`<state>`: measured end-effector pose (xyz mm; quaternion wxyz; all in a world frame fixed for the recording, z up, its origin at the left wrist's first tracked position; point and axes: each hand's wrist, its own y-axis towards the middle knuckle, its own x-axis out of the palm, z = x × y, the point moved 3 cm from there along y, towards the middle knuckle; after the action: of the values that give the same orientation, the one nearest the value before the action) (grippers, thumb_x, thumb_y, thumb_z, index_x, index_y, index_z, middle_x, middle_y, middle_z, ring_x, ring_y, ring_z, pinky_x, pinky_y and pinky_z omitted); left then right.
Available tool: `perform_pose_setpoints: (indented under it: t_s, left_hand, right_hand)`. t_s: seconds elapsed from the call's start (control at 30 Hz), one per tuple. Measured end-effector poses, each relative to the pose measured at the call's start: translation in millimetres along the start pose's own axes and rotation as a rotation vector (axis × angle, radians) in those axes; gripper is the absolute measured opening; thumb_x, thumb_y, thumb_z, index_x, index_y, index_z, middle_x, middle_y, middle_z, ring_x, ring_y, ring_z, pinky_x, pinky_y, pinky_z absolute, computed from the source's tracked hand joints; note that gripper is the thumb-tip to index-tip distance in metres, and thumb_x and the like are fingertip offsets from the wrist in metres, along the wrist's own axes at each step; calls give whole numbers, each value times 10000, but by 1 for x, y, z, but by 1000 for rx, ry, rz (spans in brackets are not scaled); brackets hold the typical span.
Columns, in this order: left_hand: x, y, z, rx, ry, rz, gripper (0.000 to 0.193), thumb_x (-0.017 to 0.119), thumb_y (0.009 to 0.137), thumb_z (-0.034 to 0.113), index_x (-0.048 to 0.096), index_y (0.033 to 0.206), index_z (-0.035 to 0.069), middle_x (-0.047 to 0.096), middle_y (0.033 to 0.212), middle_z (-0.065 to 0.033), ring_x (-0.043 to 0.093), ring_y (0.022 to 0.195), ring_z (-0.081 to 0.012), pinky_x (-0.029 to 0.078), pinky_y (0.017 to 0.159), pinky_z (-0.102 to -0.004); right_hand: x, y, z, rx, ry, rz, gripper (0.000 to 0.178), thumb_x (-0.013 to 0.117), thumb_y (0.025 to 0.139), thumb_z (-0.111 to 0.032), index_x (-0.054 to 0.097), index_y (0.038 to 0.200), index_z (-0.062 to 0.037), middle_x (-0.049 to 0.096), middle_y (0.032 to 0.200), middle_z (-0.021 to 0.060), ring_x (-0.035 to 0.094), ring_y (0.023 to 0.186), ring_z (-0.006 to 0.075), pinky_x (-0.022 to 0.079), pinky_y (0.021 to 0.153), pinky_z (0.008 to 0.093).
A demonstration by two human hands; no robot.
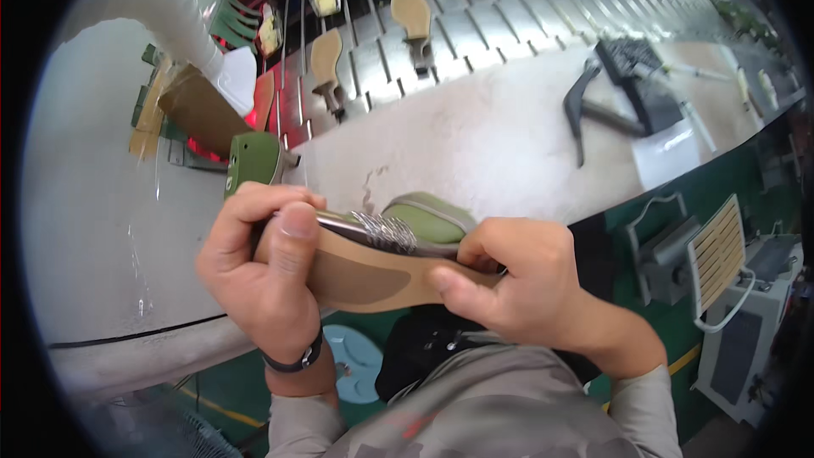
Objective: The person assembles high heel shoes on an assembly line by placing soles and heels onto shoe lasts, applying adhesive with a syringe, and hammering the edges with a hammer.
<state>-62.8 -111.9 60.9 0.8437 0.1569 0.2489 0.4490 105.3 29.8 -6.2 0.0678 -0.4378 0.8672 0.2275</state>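
Note:
Both my hands hold a shoe above the table edge, its tan sole turned toward me with a browner patch on the forepart. A shiny silvery upper with a chain-like band shows along its far side, and a green shoe last rises behind it. My left hand is closed round the forepart, thumb on the sole edge. My right hand pinches the narrower end, its thumb pressing the sole and its fingers curled behind. Just beyond my left hand stands another green last, partly hidden.
A conveyor of metal bars carries several shoes, soles up, along the far side. A hammer lies beside a black tray at right. A white ribbed hose arches at left. Below are a blue stool and a slatted chair back.

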Motion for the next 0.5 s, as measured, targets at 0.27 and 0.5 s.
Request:
perform_pose_setpoints:
  t_s: [0.27, 0.5]
  left_hand:
    - [70, 22, 20, 214, -506, -326, 293, 722, 1047, 274, 739, 1132, -6, 782, 1056, -111, 733, 945, -191, 563, 848, -324]
    - [107, -47, -137, -676, -891, -346, 661, 329, 1180, 511, 691, 1252, -38, 753, 1212, -173, 705, 1154, -257, 517, 1042, -418]
  right_hand:
    - [-61, 25, -36, -1, 35, -107, 720, 907, 856, -297, 589, 1432, -5, 771, 1042, 187, 785, 948, 287, 616, 834, 382]
    - [-116, -40, 82, 399, 719, 468, 412, 635, 1016, -167, 554, 1371, 25, 719, 1163, 159, 764, 1006, 282, 660, 816, 390]
